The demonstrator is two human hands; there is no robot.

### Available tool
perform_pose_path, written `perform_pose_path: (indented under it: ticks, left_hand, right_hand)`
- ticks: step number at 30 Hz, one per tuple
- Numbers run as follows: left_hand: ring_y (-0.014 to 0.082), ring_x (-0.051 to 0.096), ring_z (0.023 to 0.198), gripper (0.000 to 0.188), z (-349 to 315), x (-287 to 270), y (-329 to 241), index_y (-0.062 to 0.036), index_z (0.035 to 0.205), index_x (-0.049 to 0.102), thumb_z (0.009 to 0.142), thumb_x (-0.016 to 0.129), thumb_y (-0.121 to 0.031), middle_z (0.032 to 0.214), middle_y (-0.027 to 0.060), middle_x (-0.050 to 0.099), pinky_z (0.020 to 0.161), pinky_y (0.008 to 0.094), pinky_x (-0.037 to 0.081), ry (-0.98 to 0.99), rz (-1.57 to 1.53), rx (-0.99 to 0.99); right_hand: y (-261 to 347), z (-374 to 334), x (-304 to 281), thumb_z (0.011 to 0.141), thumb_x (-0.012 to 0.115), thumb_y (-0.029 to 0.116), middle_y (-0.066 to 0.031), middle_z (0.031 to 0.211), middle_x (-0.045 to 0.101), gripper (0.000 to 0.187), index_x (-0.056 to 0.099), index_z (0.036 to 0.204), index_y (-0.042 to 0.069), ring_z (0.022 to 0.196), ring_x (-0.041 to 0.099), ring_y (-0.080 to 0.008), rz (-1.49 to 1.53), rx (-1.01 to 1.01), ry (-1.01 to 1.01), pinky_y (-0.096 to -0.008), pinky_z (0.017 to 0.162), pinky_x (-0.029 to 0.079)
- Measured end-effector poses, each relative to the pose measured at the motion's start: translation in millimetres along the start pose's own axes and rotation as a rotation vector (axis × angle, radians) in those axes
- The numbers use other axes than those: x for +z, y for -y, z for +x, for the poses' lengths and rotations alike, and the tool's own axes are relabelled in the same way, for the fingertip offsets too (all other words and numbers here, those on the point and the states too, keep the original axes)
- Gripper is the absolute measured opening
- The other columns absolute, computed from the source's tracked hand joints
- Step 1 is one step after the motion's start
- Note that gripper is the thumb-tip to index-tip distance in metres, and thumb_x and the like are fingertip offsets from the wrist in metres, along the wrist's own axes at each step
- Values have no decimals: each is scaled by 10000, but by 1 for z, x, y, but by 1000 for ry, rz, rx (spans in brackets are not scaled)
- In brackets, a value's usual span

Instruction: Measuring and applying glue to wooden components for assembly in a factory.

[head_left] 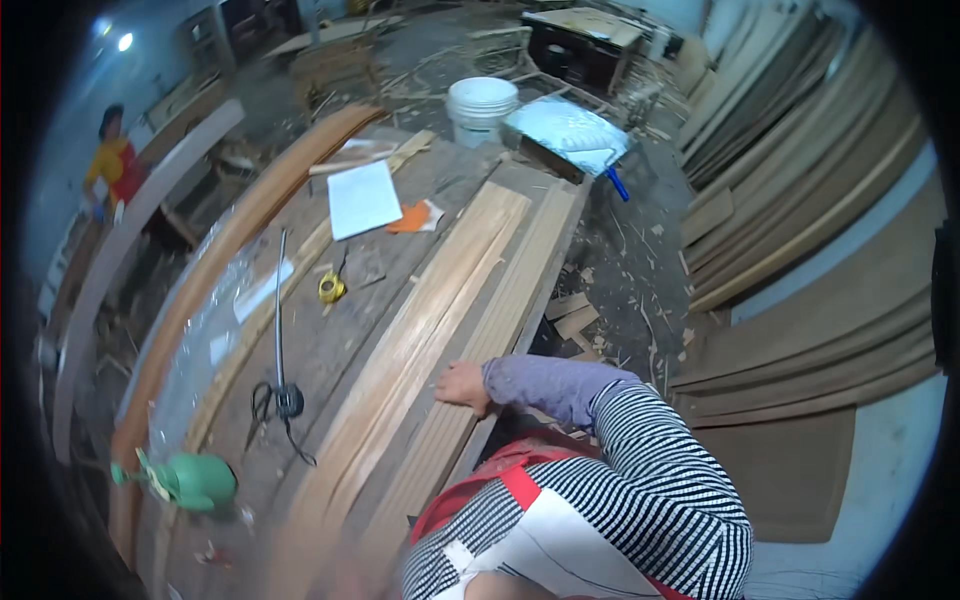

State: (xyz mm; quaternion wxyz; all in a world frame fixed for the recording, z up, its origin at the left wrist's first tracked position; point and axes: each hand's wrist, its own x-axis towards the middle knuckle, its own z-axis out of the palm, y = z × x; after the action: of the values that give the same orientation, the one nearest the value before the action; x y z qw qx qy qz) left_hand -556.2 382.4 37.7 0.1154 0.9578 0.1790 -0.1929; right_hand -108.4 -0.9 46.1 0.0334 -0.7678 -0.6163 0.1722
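My right hand lies across a long, narrow wooden strip at the right edge of the workbench, its fingers bent over the strip's left side. To the left of that strip lie long, thin, pale wood sheets, running from the near edge toward the far end of the bench. My left hand is a smeared shape at the lower edge, by the near end of these sheets. Motion blur hides its fingers and whatever they may hold.
Left on the workbench are a yellow tape measure, scissors, a thin metal rod, a green spray bottle and a long brown board. A white bucket stands beyond. Boards lean rightward; a person is far left.
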Motion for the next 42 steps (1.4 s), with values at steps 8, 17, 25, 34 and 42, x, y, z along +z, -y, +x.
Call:
perform_pose_path:
  ticks: [8, 17, 25, 34, 42]
  left_hand:
    - [448, 408, 1332, 1041, -3, 0, -38, 40, 1490, 273, 749, 745, -519, 1430, 318, 424, 1089, 469, 358, 58, -225, -168]
    - [447, 423, 1219, 957, 105, -36, -309, 29, 1350, 399, 574, 853, -299, 1306, 285, 456, 1021, 538, 341, -340, -59, 18]
    - [445, 270, 1397, 1087, 191, -19, -487, 2, 1421, 340, 546, 909, -301, 1476, 264, 337, 1156, 572, 191, -468, -56, 139]
    - [431, 257, 1420, 1078, 303, -29, -554, -40, 1458, 324, 575, 885, -303, 1508, 219, 336, 1151, 576, 219, -300, 97, 291]
    - [417, 352, 1369, 742, 345, -26, -577, -41, 1437, 360, 850, 644, -394, 1455, 233, 398, 1105, 585, 280, -112, 61, 140]
  right_hand:
    - [-14, -2, -1, 383, 818, 243, -128, 1069, 572, 703, 558, 1017, 87, 1040, 574, -308, 27, -35, -137, -462, 895, 436]
    - [-118, -82, -2, 719, 767, 383, -201, 1329, 536, 719, 528, 1285, 10, 1196, 529, -364, 426, -68, -649, -490, 996, 405]
    - [-410, -262, -31, 831, 720, 339, -228, 1337, 517, 630, 510, 1322, 6, 1246, 490, -376, 442, 1119, -1104, -430, 1055, 395]
    - [-507, -290, -15, 856, 626, 533, -242, 1256, 597, 714, 513, 1325, 7, 1187, 571, -367, 732, 1097, -920, -409, 989, 451]
    - [-508, -298, -14, 895, 620, 471, -205, 1076, 685, 528, 625, 1210, 48, 985, 668, -340, 931, 987, -842, -418, 882, 507]
